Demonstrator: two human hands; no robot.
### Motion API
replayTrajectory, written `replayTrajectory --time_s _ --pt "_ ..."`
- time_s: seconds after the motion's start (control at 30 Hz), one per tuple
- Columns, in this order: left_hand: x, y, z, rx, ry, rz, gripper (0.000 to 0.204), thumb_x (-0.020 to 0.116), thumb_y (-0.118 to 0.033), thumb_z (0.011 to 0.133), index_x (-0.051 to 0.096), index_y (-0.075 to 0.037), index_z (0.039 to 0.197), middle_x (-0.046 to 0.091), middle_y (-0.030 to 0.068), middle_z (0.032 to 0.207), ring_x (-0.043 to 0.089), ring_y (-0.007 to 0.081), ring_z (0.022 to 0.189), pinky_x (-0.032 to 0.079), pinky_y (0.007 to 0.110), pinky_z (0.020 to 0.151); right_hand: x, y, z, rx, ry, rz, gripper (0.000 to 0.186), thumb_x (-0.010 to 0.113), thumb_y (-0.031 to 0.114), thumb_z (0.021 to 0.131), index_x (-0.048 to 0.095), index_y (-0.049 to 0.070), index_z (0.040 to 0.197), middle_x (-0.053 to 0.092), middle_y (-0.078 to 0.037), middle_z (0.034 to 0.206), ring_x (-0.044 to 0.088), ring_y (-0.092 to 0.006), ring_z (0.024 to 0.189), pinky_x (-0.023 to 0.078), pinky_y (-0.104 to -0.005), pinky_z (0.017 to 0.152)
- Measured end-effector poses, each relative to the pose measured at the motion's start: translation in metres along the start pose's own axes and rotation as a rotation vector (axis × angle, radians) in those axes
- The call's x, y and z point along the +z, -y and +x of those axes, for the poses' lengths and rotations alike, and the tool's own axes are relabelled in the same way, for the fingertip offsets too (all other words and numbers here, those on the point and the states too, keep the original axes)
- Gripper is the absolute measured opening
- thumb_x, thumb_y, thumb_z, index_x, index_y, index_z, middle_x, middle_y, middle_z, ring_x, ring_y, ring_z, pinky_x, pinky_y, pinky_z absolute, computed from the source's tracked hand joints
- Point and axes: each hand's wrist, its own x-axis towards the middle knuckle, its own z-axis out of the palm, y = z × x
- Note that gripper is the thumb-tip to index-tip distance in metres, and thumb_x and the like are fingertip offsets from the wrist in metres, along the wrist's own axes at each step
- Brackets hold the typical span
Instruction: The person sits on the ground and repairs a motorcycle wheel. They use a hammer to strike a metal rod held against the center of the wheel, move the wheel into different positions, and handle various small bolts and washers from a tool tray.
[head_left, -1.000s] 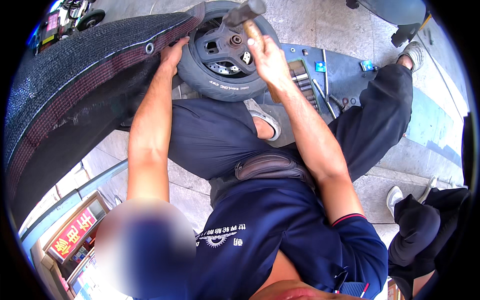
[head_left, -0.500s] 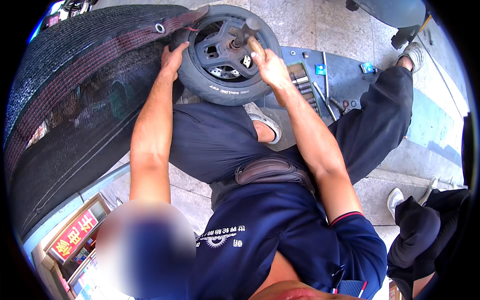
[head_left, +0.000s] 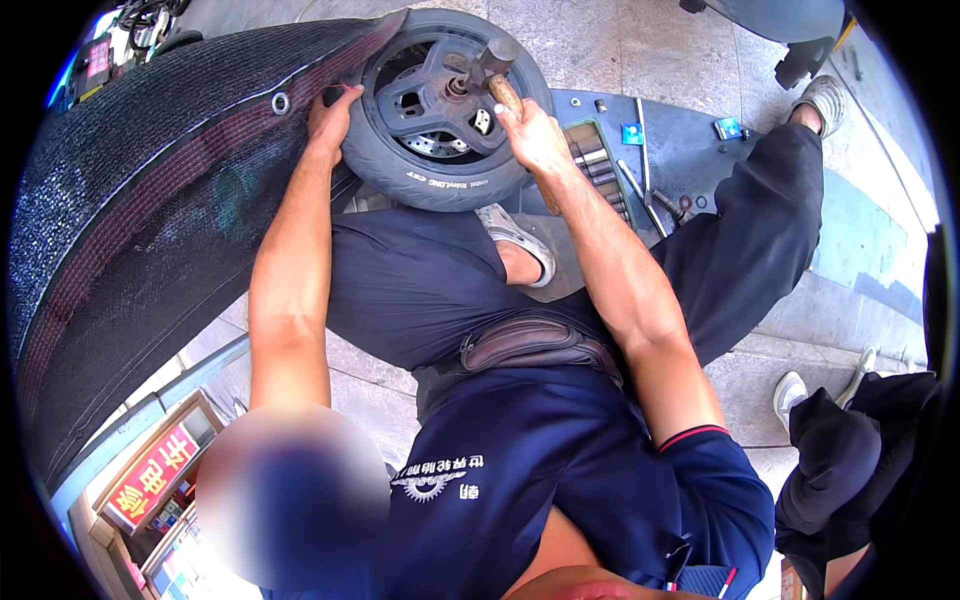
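Note:
A scooter wheel (head_left: 420,187) with a black tyre, a dark spoked hub and a brake disc lies in front of me. My right hand (head_left: 536,138) is closed round the wooden handle of a hammer (head_left: 493,62), whose dark metal head is over the wheel, just right of the central hub bore (head_left: 456,87). At the wheel's left side, my left hand (head_left: 330,122) is closed at the edge of a dark mesh net (head_left: 190,150), near a red thread. The net and the tyre partly hide its fingertips.
Right of the wheel, a socket set tray (head_left: 598,165), metal bars (head_left: 642,150), small blue packets (head_left: 632,134) and several rings (head_left: 693,202) lie on a grey mat. My foot (head_left: 520,245) is close below the tyre. Another person's legs (head_left: 835,470) are at the right.
The net's edge and eyelet have shifted left and toward me, and my left hand has moved slightly left. The wheel and hammer have shifted only a little in view; the right hand keeps its hold.

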Motion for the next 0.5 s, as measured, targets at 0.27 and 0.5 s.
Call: replayTrajectory --time_s 0.27,0.5 --pt "0.004 -0.007 0.009 -0.076 -0.011 -0.005 0.096 0.082 -0.044 0.080 0.040 -0.003 0.155 0.052 0.0218 0.150 0.054 0.0339 0.135 0.044 0.046 0.110 -0.011 0.013 -0.003 0.015 -0.054 0.079 0.063 0.055 0.056 0.098 0.060 0.000 0.127 0.070 -0.032 0.112 0.066 -0.0490 0.113 0.051 -0.0559 0.096" --pt "0.008 -0.025 -0.003 -0.059 0.004 0.007 0.096 0.082 -0.043 0.080 0.039 0.001 0.154 0.052 0.0237 0.148 0.056 0.0343 0.131 0.046 0.045 0.109 -0.029 0.027 0.000 -0.098 -0.077 0.098 0.061 0.056 0.055 0.099 0.060 0.000 0.125 0.071 -0.031 0.107 0.068 -0.0472 0.107 0.052 -0.0542 0.092"
